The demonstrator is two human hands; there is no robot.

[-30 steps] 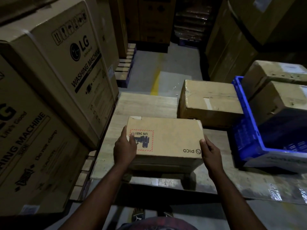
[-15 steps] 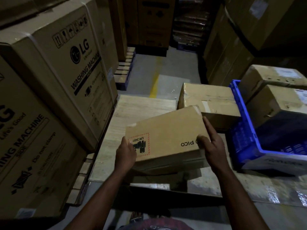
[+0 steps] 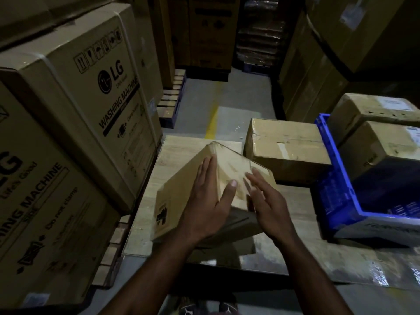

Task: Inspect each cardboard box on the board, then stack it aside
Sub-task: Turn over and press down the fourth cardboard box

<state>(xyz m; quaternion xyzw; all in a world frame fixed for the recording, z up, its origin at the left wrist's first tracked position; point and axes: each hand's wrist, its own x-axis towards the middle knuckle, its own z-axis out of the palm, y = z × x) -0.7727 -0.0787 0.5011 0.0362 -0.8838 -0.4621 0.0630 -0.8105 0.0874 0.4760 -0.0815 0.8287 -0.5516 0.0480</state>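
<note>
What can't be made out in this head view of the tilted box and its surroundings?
Head view only:
Tilted box: underside and far face hidden by the box itself; print on its sticker too dim to read.
Right hand: motion-blurred, so contact with the box is unclear.
Left hand: covers part of the box's upper ridge.
Blue crate: cut off by the right frame edge.

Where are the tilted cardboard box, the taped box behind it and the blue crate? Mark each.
tilted cardboard box [image 3: 175, 196], head view, left face.
taped cardboard box [image 3: 284, 137], head view, top face.
blue crate [image 3: 327, 194], head view, left wall.
</note>
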